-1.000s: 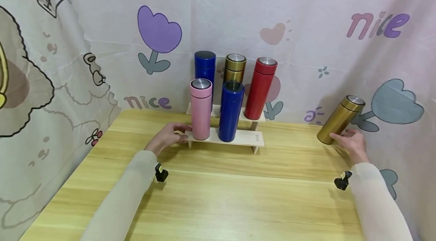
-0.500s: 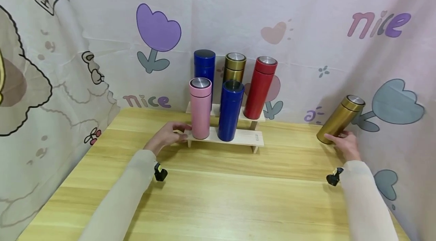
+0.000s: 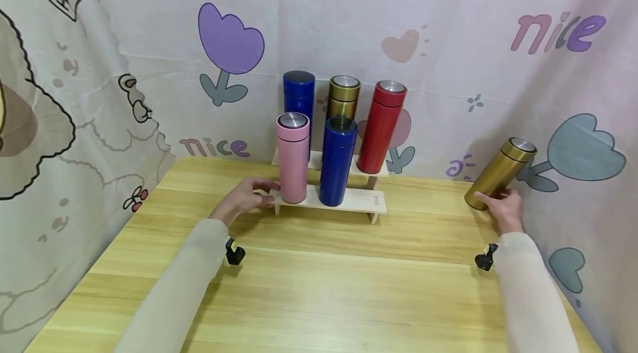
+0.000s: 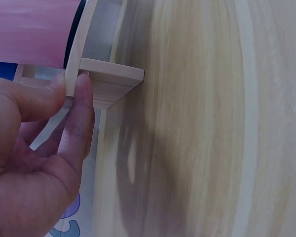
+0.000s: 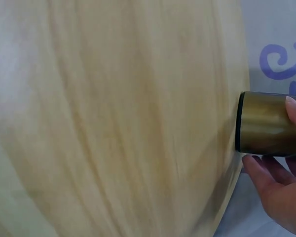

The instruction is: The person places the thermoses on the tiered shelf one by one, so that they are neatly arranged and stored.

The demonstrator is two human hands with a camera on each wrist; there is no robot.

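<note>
My left hand (image 3: 245, 198) pinches the left end of the front board of a two-step wooden stand (image 3: 361, 200); the left wrist view shows thumb above and fingers below the board (image 4: 76, 54). On that front step stand a pink thermos (image 3: 293, 162) and a blue thermos (image 3: 338, 164). The back step carries another blue thermos (image 3: 299, 92), a gold thermos (image 3: 343, 101) partly hidden, and a red thermos (image 3: 381, 131). Far to the right, my right hand (image 3: 505, 211) holds a second gold thermos (image 3: 498, 173) low on its body, thumb on one side and fingers on the other.
The wooden table (image 3: 319, 292) reaches back to a patterned curtain (image 3: 438, 9) hanging behind. More curtain (image 3: 89, 153) hangs along the left edge. A small black camera (image 3: 234, 252) sits on the left wrist and another camera (image 3: 485, 257) on the right.
My right hand and forearm have shifted slightly left around the base of the gold thermos, which stays in place. My left hand and the stand have not moved.
</note>
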